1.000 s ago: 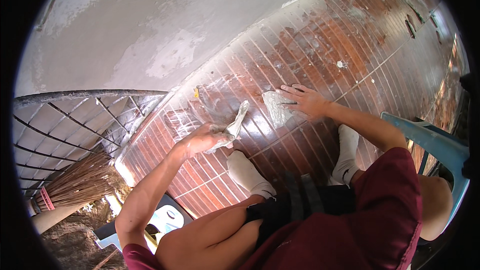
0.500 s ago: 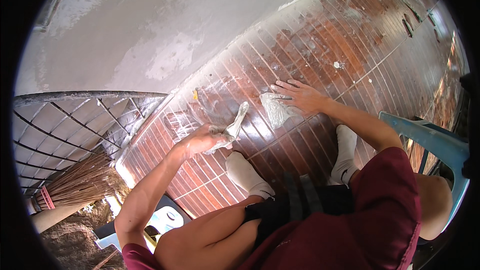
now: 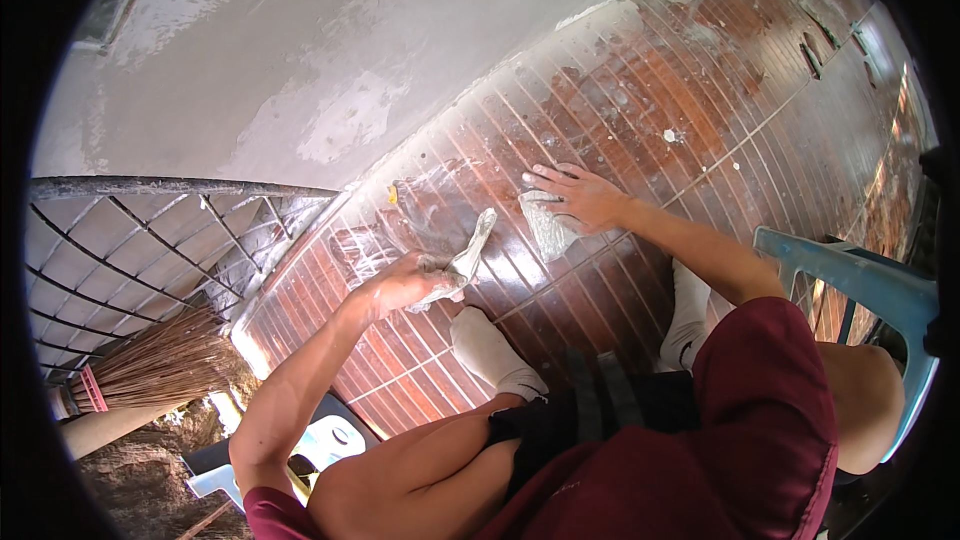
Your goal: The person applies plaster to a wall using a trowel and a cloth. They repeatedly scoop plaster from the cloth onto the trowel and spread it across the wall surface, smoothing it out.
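Note:
My left hand [image 3: 405,282] is closed around a crumpled, whitish sheet-like piece [image 3: 474,248], which looks like thin plastic or a glove smeared with white paste. One end of it sticks up past my fingers. White residue coats the fingers too. To its right, my right hand [image 3: 588,200] reaches low over the tiled floor [image 3: 540,325], fingers stretched and spread. Beneath and beside those fingers lies a crumpled pale plastic bag [image 3: 548,232]. Whether my palm presses on the bag cannot be made out.
A grey-white plastered wall [image 3: 330,50] borders the floor. At left stand a black metal lattice [image 3: 130,240] and a twig broom [image 3: 160,360]. A blue plastic stool [image 3: 850,275] is at right. White spots and smears mark the tiles.
My right hand has shifted slightly left, its fingers now farther over the plastic bag. My left hand keeps its grip on the whitish piece, almost unmoved.

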`<state>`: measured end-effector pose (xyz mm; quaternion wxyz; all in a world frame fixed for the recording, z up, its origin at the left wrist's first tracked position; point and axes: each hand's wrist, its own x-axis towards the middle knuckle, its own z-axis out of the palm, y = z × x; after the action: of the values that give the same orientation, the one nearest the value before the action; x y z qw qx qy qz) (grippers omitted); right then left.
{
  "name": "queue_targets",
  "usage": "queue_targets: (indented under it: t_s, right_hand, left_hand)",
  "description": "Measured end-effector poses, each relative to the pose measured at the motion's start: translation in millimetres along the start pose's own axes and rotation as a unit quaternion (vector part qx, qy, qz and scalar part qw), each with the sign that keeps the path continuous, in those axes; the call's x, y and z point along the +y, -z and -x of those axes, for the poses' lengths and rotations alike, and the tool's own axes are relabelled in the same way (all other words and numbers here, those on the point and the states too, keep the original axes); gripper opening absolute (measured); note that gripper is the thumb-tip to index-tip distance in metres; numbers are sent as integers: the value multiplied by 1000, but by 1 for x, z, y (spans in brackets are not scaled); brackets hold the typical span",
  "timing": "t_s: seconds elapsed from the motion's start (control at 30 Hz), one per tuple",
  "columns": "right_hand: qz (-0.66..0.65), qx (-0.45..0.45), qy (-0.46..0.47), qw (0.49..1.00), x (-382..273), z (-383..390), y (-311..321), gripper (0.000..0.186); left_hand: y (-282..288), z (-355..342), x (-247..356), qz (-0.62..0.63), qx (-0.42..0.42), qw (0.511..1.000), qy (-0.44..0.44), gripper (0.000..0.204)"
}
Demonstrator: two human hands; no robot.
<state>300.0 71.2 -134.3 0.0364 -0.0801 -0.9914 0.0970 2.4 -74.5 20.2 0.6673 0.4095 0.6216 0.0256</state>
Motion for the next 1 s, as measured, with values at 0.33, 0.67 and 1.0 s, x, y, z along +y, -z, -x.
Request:
queue_targets:
  t_s: [0.33,0.67,1.0]
  right_hand:
    - [-6,-11,-39,999,-9,-12,-3,48]
    - [-215,79,-118,966,-2,-17,20,50]
    - [-896,42,-123,424,-22,-7,39,67]
  left_hand:
    - [0,5,3,-9,1,1000,-28,34]
    - [4,2,-5,25,-14,999,-21,31]
    - [13,-34,6,57,25,995,-73,34]
